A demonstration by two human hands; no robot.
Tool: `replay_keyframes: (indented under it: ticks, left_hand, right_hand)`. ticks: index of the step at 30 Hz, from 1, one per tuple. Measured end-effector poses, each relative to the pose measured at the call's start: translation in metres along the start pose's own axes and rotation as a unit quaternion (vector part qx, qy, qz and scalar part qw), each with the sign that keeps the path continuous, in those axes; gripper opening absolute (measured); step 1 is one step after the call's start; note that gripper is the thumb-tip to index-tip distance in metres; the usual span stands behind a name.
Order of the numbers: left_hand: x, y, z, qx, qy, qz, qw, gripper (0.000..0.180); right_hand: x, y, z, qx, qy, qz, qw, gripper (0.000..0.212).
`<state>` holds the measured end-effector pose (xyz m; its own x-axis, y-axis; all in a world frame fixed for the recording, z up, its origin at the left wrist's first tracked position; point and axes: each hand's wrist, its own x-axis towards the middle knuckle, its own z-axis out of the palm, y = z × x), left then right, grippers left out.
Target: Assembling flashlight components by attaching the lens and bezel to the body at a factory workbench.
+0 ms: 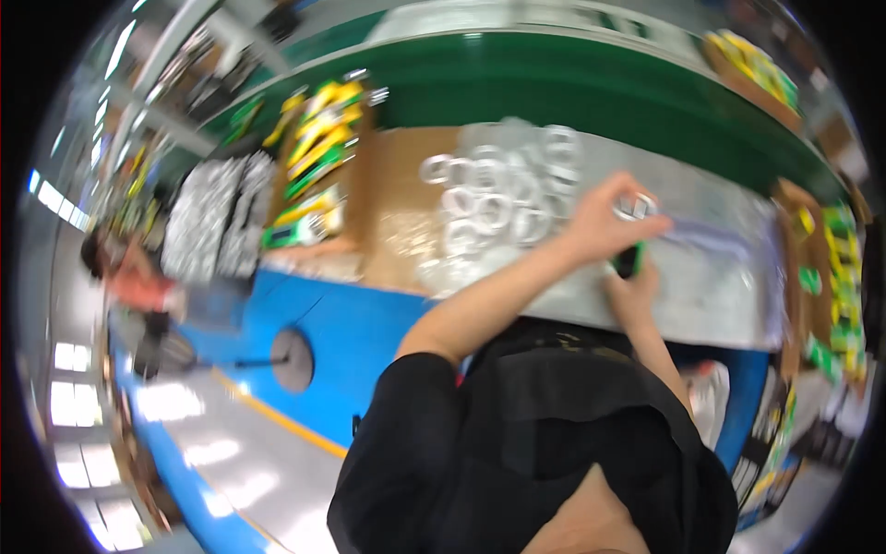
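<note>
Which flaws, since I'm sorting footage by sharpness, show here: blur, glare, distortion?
Head view: blur softens the left hand, right hand and white rings; head view: glare whitens patches of pale floor; head view: the fisheye bows the green board.

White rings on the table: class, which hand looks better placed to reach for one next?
Probably the left hand: it is nearer the white rings than the right hand, though it holds a round pale thing. The right holds a dark-and-green thing.
</note>
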<state>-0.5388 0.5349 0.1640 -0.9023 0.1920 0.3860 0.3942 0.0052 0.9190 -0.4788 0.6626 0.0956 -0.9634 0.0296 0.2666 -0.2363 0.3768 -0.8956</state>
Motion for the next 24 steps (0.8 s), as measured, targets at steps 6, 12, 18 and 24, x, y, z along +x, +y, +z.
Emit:
replay_keyframes:
  ticks: [6, 12, 18, 24]
  left_hand:
    - [-0.029, 0.066, -0.046, -0.379, -0.126, 0.015, 0.917, 0.034]
    - [-0.027, 0.104, -0.168, 0.091, 0.060, 0.177, 0.978, 0.024]
    - [-0.035, 0.094, -0.367, 0.575, 0.055, 0.141, 0.804, 0.019]
    - [-0.071, 0.046, -0.439, 0.471, 0.028, -0.184, 0.862, 0.033]
  right_hand:
    - [0.004, -0.061, 0.001, 0.494, -0.510, 0.155, 0.687, 0.043]
    - [0.048, -0.083, 0.056, 0.064, -0.271, -0.287, 0.916, 0.050]
    - [0.047, -0.062, 0.057, 0.233, -0.259, 0.011, 0.937, 0.046]
    - [0.050, -0.029, 0.060, 0.196, -0.192, 0.050, 0.960, 0.044]
